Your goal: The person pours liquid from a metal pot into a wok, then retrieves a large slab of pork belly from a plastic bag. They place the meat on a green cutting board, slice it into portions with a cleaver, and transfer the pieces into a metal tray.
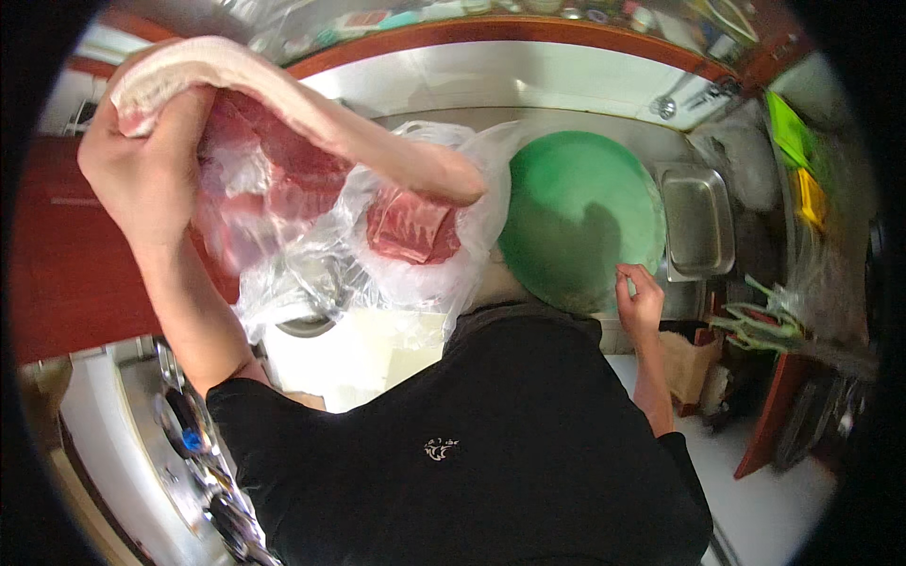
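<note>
A large slab of raw meat (283, 156) with a thick pale band of skin and fat hangs raised at the left. My left hand (152, 152) grips it at its upper left end. Below the slab's right end, a smaller piece of raw red meat (409, 230) lies in a clear plastic bag (417, 286), which spreads crumpled around it. To the right of the bag is a round green board (559, 205). Over its lower right edge, my right hand (640, 297) has its fingers curled in, with nothing visible in them.
A stainless steel tray (699, 223) stands right of the board. Metal utensils (665, 106) hang at the back wall. A red-brown surface (85, 262) lies at left, a brown paper bag (686, 364) at lower right, and green leafy stalks (761, 322) at right.
</note>
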Action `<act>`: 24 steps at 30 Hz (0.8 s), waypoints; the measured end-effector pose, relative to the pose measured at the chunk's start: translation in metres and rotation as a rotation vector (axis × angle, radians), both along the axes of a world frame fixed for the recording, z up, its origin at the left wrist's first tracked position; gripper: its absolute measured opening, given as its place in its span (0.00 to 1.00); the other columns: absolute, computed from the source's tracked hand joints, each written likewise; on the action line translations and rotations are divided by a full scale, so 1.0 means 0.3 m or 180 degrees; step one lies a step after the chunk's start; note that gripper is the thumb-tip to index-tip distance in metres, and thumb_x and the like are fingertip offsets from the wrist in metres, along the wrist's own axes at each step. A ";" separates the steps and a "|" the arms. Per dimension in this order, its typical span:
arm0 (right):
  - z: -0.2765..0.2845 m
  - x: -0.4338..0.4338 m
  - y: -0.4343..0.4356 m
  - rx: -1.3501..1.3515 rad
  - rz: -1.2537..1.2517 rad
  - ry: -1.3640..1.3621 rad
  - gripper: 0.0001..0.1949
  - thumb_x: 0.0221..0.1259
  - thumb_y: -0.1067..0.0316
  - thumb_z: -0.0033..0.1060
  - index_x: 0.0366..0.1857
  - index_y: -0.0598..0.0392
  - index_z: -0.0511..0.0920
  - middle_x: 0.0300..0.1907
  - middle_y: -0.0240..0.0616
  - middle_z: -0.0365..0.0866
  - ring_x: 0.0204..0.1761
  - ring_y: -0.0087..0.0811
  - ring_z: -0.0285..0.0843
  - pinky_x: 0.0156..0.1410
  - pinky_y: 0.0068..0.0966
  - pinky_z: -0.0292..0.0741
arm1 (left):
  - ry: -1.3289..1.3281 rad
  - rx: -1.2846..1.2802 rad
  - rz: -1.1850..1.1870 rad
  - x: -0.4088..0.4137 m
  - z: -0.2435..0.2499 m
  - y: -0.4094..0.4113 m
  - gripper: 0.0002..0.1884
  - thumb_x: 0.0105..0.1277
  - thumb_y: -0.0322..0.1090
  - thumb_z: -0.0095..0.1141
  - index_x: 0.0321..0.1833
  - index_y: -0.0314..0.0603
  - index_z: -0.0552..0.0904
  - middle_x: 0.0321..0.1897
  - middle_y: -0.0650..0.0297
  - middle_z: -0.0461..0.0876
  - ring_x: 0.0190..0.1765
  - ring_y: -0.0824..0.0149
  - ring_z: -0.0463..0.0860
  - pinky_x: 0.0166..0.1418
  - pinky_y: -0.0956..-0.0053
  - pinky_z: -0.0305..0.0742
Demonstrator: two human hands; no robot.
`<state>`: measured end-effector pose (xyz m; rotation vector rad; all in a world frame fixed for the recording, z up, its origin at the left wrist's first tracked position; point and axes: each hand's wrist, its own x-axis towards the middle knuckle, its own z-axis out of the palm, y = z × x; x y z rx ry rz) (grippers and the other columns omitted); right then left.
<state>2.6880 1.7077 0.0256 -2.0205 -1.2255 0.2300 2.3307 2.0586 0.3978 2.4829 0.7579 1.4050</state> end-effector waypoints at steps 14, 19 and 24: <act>-0.051 -0.141 -0.541 -0.0120 -0.1612 0.0345 0.07 0.71 0.70 0.66 0.47 0.55 0.89 0.47 0.47 0.92 0.51 0.53 0.91 0.58 0.43 0.85 | 0.0046 -0.2411 -0.2142 0.779 -0.308 -0.418 0.14 0.61 0.21 0.63 0.50 0.33 0.89 0.40 0.62 0.91 0.45 0.73 0.88 0.54 0.77 0.82; -0.044 -0.043 -0.670 -0.0229 -0.1680 0.0595 0.07 0.72 0.69 0.64 0.47 0.57 0.88 0.46 0.48 0.91 0.47 0.52 0.91 0.54 0.41 0.85 | -0.0429 -0.3714 -0.2467 0.995 -0.434 -0.500 0.09 0.66 0.26 0.62 0.47 0.34 0.89 0.40 0.61 0.92 0.42 0.69 0.88 0.51 0.73 0.83; -0.069 0.092 -0.754 -0.0196 -0.1702 0.0725 0.08 0.71 0.70 0.63 0.46 0.58 0.87 0.44 0.48 0.90 0.46 0.51 0.91 0.52 0.41 0.85 | -0.1511 -0.5650 -0.2034 1.132 -0.853 -0.330 0.09 0.77 0.34 0.58 0.52 0.39 0.87 0.41 0.60 0.90 0.41 0.62 0.90 0.49 0.67 0.87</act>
